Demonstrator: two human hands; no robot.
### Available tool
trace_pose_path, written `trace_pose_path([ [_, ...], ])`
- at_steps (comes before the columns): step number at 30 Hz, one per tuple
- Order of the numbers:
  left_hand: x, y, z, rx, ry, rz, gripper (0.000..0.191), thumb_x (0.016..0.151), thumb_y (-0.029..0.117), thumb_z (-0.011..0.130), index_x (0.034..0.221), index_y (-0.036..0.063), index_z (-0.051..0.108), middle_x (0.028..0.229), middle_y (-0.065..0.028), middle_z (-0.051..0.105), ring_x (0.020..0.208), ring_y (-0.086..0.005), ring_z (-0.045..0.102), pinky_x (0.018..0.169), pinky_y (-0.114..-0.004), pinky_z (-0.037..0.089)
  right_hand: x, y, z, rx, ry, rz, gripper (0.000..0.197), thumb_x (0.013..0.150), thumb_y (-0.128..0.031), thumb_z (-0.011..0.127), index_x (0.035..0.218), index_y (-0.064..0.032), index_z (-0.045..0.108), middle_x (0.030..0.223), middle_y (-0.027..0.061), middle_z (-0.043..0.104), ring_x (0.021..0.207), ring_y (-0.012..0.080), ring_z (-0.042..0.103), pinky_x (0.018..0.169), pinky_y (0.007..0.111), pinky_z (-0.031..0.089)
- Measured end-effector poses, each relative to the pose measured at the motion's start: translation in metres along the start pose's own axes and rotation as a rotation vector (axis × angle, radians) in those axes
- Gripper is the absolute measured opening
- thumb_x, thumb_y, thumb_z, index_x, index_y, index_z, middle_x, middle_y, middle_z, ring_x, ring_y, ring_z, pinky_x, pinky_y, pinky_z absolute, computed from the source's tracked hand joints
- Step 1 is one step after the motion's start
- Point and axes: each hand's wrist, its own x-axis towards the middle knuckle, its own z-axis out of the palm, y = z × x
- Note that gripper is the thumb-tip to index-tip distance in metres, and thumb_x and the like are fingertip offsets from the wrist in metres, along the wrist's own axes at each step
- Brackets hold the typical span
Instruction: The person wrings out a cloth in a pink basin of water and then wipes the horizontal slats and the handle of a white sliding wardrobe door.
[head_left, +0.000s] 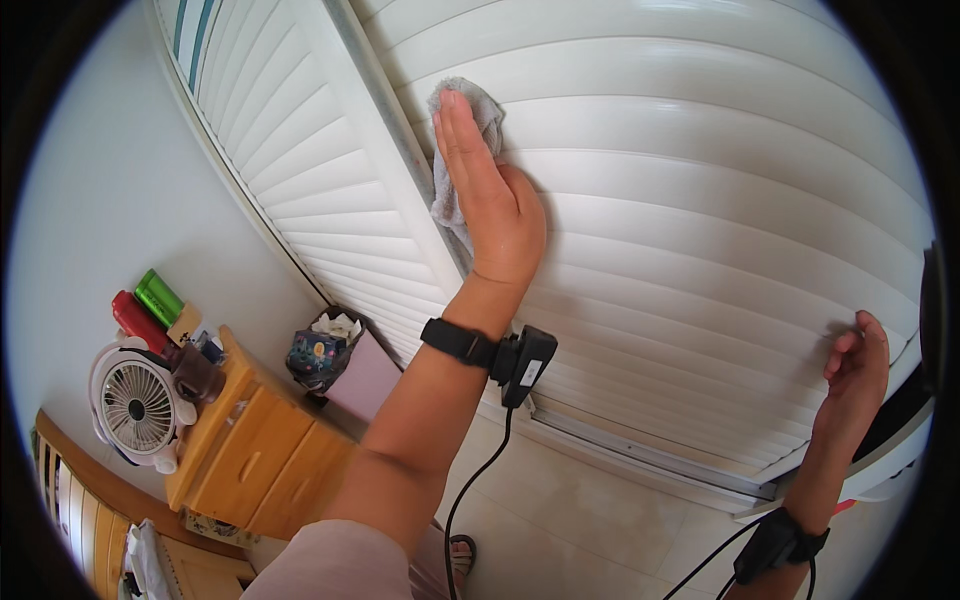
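Observation:
My left hand (487, 187) lies flat over a grey cloth (491, 112), fingers together and pointing up. The cloth is pressed on a white louvred door (675, 225), beside the upright edge where it meets a second louvred panel (337, 172). Part of the cloth hangs below the fingers; the palm hides the rest. Over at the right, my right hand (859, 375) is near the door's far side with loosely bent fingers and nothing in it. Whether it touches the slats is unclear. Black straps with cabled devices circle both wrists.
At left, a wooden drawer cabinet (262, 457) carries a white fan (136, 409), a red bottle (140, 321) and a green canister (159, 297). A lined waste bin (367, 375) stands by the panel. Below the door runs a metal floor track (645, 454).

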Motion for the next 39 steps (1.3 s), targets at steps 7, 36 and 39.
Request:
trace_pose_path([
  [7, -0.091, 0.004, 0.006, 0.097, 0.067, -0.294, 0.062, 0.083, -0.012, 0.037, 0.142, -0.0096, 0.018, 0.148, -0.0292, 0.019, 0.139, -0.0433, 0.017, 0.114, -0.045, 0.012, -0.009, 0.018, 0.003, 0.017, 0.035, 0.03, 0.03, 0.09, -0.032, 0.053, 0.101, -0.0048, 0.059, 0.065, 0.0001, 0.05, 0.056, 0.0084, 0.041, 0.052, 0.022, 0.03],
  [36, -0.053, -0.003, 0.006, 0.079, 0.12, -0.185, 0.05, 0.096, 0.008, 0.038, 0.14, -0.0091, 0.024, 0.147, -0.0277, 0.022, 0.136, -0.0401, 0.024, 0.112, -0.042, 0.017, -0.058, 0.055, 0.028, -0.512, -0.336, -0.502, 0.01, 0.088, -0.001, 0.052, 0.094, -0.0017, 0.061, 0.079, 0.0058, 0.061, 0.064, 0.0105, 0.054, 0.056, 0.023, 0.041],
  [39, -0.088, 0.004, 0.003, 0.102, 0.08, -0.282, 0.053, 0.096, 0.008, 0.038, 0.142, -0.0096, 0.019, 0.148, -0.0283, 0.019, 0.137, -0.0407, 0.02, 0.113, -0.043, 0.015, -0.061, 0.056, 0.029, -0.576, -0.406, -0.54, 0.012, 0.084, 0.002, 0.054, 0.092, -0.0014, 0.062, 0.075, 0.0065, 0.06, 0.061, 0.0115, 0.052, 0.054, 0.024, 0.04],
])
